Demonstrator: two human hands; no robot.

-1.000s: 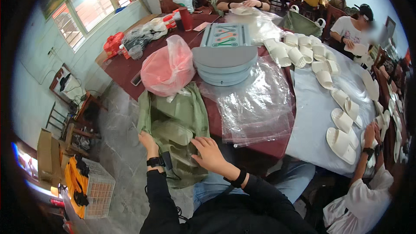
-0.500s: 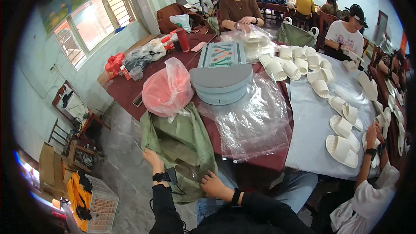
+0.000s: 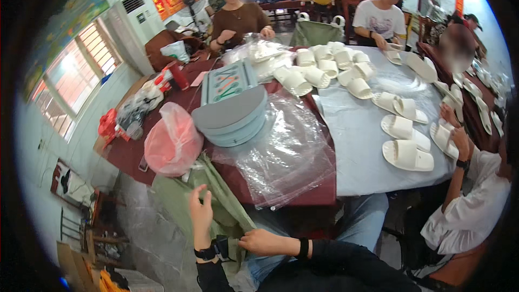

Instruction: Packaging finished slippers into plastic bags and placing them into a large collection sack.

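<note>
A green woven sack hangs over the table's near left edge down toward my lap. My left hand is raised in front of it, fingers apart and holding nothing. My right hand is closed on the sack's right-hand edge, low above my legs. On the table just beyond the sack sits a knotted pink plastic bag; what fills it is hidden. To its right stands a grey-blue curved case with a patterned top panel. Flat clear plastic bags lie beside the case.
Cream slippers lie in pairs across the grey-covered table at right. A co-worker's hands handle slippers close on my right. Two people work across the table, by bagged slippers and a green tote.
The view has swung right. My left hand has let go of the sack and risen with its fingers spread. My right hand has closed on the sack's edge.
</note>
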